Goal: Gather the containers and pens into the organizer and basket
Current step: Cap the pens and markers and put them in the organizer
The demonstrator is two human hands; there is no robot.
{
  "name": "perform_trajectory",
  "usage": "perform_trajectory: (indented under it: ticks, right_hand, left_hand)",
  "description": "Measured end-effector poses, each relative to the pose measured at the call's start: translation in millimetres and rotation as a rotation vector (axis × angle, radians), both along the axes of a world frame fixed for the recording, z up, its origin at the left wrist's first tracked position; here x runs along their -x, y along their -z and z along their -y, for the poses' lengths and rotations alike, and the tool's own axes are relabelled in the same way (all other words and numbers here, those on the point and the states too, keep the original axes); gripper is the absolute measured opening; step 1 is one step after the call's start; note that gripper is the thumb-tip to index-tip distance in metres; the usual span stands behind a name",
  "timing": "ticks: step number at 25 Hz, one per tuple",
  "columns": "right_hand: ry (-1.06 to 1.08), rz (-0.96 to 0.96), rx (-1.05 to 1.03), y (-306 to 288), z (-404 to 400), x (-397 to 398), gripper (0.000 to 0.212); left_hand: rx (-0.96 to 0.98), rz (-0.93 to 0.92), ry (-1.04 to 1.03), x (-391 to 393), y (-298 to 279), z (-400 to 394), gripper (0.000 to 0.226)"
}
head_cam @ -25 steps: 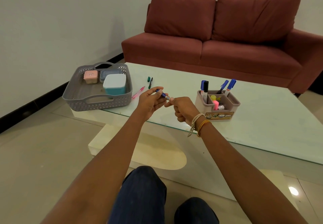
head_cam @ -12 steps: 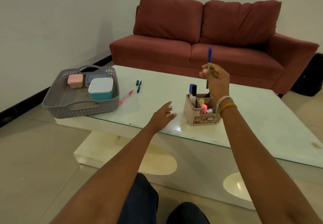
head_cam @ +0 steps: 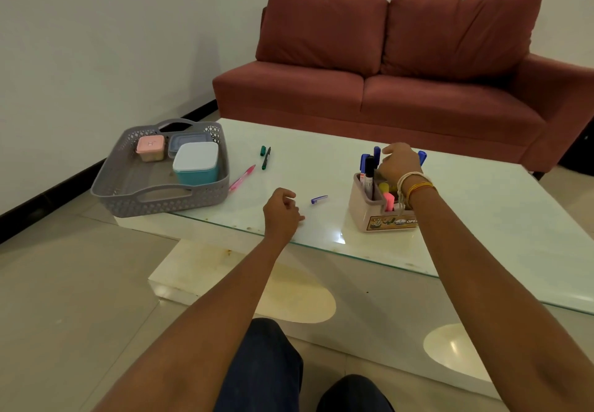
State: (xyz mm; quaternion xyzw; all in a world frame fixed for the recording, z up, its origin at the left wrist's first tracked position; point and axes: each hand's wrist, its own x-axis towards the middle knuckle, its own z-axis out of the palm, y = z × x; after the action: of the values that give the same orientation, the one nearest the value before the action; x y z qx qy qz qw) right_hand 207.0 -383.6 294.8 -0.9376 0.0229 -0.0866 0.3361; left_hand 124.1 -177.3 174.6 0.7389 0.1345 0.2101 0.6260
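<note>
My right hand (head_cam: 398, 162) is down over the beige organizer (head_cam: 366, 218), its fingers closed on a blue pen (head_cam: 376, 153) that stands upright in the back compartment. Other markers and highlighters fill the organizer. My left hand (head_cam: 283, 210) rests loosely curled on the glass near the front edge and holds nothing. A blue pen cap (head_cam: 319, 199) lies just right of it. A pink pen (head_cam: 242, 177), a green pen (head_cam: 266, 158) and its green cap (head_cam: 263, 150) lie loose on the table. The grey basket (head_cam: 128, 193) holds a pink container (head_cam: 150, 146), a grey flat container (head_cam: 189, 139) and a teal container (head_cam: 196, 164).
The glass-topped table (head_cam: 482, 218) stretches far to the right of the organizer. A red sofa (head_cam: 401, 90) stands behind it. My knees (head_cam: 266, 363) are below the table's front edge, over a tiled floor.
My right hand came down from holding the blue pen high and now sits at the organizer. My left hand curled in; the blue cap now lies on the glass beside it.
</note>
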Motion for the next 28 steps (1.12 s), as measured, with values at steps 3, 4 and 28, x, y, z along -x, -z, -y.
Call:
perform_trajectory:
  ticks: [3,4,28]
  right_hand:
    - [0.019,0.345,-0.018,-11,-13,23,0.041]
    - [-0.022,0.519,-0.058,-12,-22,32,0.036]
    - [-0.250,0.330,0.110,125,-140,-25,0.022]
  left_hand:
    - [-0.218,-0.048,-0.094,-5,0,-16,0.028]
    - [-0.334,-0.052,-0.108,-6,1,-22,0.027]
    - [-0.996,-0.331,-0.277,-80,10,-79,0.050]
